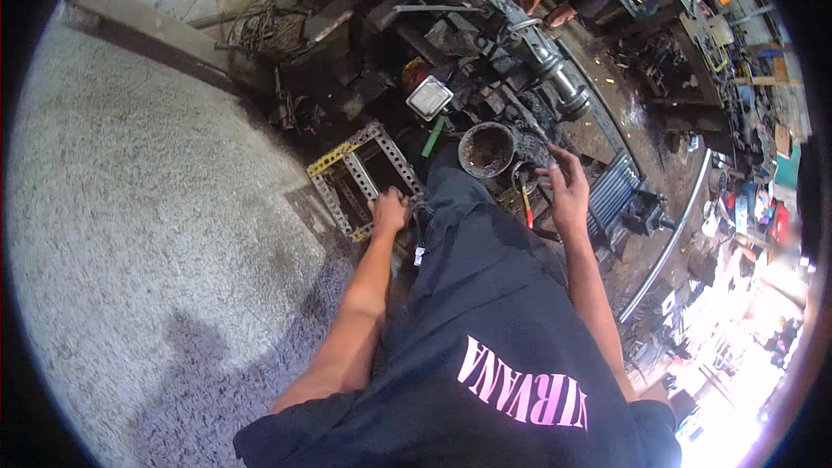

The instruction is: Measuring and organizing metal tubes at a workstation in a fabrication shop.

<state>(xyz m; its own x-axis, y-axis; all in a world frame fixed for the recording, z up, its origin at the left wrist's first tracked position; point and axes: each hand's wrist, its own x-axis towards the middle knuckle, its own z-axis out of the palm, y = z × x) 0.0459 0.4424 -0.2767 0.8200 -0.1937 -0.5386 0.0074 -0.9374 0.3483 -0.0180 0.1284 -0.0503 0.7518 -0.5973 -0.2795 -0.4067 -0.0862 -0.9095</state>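
A perforated metal frame [332, 160], partly yellow, stands on the floor to my left by the pale wall. My left hand [390, 211] is closed at its near right corner, with the fingers curled round a bar; the fingertips are hidden. My right hand [568, 184] hangs with fingers apart and nothing in them. Just left of it sits a round bowl [486, 149] with brownish contents. Between that bowl and my right hand lies a tool with a red and yellow handle [527, 206]. A green stick-like piece [433, 136] lies between frame and bowl.
Beyond the bowl are a pale rectangular container [429, 98] and a heap of dark metal parts. A greasy machine shaft [555, 74] runs along the right, near ribbed metal [614, 195] and a long pipe [672, 247]. Another person's hand [562, 15] shows at the top.
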